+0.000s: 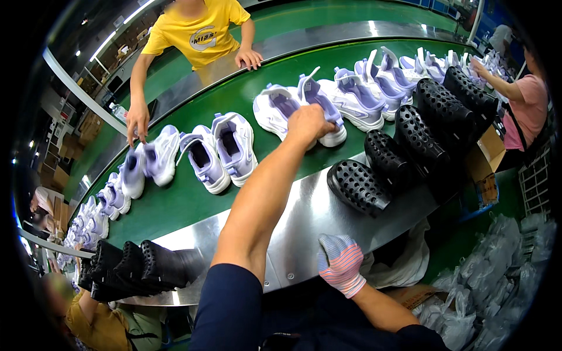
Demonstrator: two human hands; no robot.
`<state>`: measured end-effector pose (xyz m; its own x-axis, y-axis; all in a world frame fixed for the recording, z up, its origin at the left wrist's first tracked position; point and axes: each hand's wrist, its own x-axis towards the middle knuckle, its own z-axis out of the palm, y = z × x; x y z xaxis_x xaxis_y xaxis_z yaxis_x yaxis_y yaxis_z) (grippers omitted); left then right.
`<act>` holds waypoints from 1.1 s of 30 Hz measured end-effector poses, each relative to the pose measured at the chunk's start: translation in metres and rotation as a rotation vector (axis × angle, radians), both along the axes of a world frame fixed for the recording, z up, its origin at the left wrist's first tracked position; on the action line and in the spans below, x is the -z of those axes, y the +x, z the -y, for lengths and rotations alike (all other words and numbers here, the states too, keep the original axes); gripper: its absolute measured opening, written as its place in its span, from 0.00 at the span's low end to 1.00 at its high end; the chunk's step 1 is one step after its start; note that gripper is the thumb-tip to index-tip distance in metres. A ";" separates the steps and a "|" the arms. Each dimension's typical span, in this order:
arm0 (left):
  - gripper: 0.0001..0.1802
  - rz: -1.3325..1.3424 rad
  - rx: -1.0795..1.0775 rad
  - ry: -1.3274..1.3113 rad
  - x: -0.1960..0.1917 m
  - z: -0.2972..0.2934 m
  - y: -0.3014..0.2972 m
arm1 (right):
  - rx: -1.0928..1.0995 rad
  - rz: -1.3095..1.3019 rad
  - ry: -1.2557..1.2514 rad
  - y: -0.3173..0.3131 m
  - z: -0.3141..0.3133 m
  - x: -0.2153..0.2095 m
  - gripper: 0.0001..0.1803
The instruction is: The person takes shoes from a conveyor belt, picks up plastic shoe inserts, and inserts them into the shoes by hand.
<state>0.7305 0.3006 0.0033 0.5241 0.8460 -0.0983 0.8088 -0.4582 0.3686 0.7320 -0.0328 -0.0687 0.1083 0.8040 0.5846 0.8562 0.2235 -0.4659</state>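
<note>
My bare left hand (pixel 313 123) reaches across the green conveyor belt (pixel 175 202) and is closed on a white and lavender sneaker (pixel 333 136), at its near end. The sneaker's mate (pixel 274 110) stands just left of it. My right hand (pixel 342 265), in a striped knitted glove, is closed low over the near metal edge (pixel 293 251); whatever may be inside its fingers is hidden. Between my arm and a co-worker's hand (pixel 138 121) stands another sneaker pair (pixel 235 149). That co-worker's hand touches a blurred sneaker (pixel 133 172) farther left.
Black perforated shoe forms (pixel 358 186) line the metal ledge at right, and more forms (pixel 161 266) stand at lower left. Sneaker rows run along the belt both ways. Clear plastic bags (pixel 492 275) pile up at lower right. A person in yellow (pixel 205 35) stands opposite; others work at both sides.
</note>
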 end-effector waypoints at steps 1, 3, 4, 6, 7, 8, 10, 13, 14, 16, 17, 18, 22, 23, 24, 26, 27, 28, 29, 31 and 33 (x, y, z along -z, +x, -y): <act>0.28 0.051 -0.002 0.114 -0.003 -0.002 -0.003 | 0.005 -0.005 0.001 -0.001 -0.001 -0.001 0.15; 0.30 0.044 0.026 0.191 -0.023 -0.012 -0.016 | -0.004 -0.004 0.005 -0.004 -0.002 -0.005 0.15; 0.31 0.061 0.052 0.221 -0.044 -0.008 -0.018 | -0.001 0.004 0.007 -0.003 -0.001 -0.006 0.14; 0.27 0.063 0.072 0.287 -0.092 0.017 -0.034 | -0.003 -0.019 0.000 -0.004 0.003 -0.003 0.17; 0.26 0.075 0.074 0.295 -0.116 0.038 -0.040 | -0.001 -0.036 -0.007 -0.002 0.003 0.000 0.20; 0.24 0.092 0.083 0.300 -0.135 0.062 -0.046 | 0.024 -0.029 -0.007 0.001 0.004 0.002 0.20; 0.22 0.040 0.098 0.350 -0.164 0.111 -0.072 | -0.014 -0.098 -0.144 0.004 0.005 0.000 0.21; 0.17 0.113 0.122 0.381 -0.172 0.191 -0.115 | -0.061 -0.177 -0.049 0.013 0.016 -0.003 0.16; 0.16 0.125 0.131 0.420 -0.165 0.216 -0.129 | -0.130 -0.290 -0.026 0.021 0.018 -0.005 0.14; 0.17 0.071 0.115 0.478 -0.151 0.263 -0.162 | -0.078 -0.506 0.036 0.039 0.043 -0.054 0.11; 0.18 0.067 0.083 0.433 -0.142 0.286 -0.176 | 0.009 -0.378 0.128 0.058 0.048 -0.071 0.09; 0.18 0.063 0.057 0.383 -0.132 0.305 -0.188 | 0.037 -0.372 0.285 0.080 0.045 -0.095 0.10; 0.21 0.081 -0.121 0.240 -0.059 0.343 -0.240 | 0.351 -0.004 0.434 0.157 -0.010 -0.171 0.20; 0.23 0.055 -0.105 0.253 -0.049 0.346 -0.236 | 0.428 0.170 0.434 0.191 -0.017 -0.187 0.23; 0.25 0.019 -0.097 0.269 -0.042 0.347 -0.232 | 0.499 0.334 0.430 0.221 -0.026 -0.192 0.28; 0.27 0.078 -0.102 0.245 -0.052 0.348 -0.229 | 0.581 0.455 0.261 0.248 -0.036 -0.207 0.31; 0.29 0.108 -0.140 0.218 -0.059 0.353 -0.232 | 0.631 0.488 0.142 0.247 -0.043 -0.214 0.34; 0.29 0.113 -0.149 0.220 -0.066 0.358 -0.233 | 0.622 0.493 0.149 0.246 -0.046 -0.218 0.34; 0.31 0.107 -0.179 0.312 -0.074 0.363 -0.236 | 0.634 0.521 0.015 0.243 -0.055 -0.217 0.33; 0.27 0.160 -0.197 0.449 -0.087 0.369 -0.238 | 0.640 0.593 -0.139 0.242 -0.064 -0.214 0.29; 0.24 0.269 -0.121 0.395 -0.093 0.365 -0.243 | 0.625 0.636 -0.122 0.243 -0.065 -0.215 0.29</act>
<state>0.4871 -0.0643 0.0965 0.3826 0.8477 0.3674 0.7648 -0.5137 0.3889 0.9750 0.0325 0.1467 0.2316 0.7673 0.5980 0.9090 -0.3897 0.1479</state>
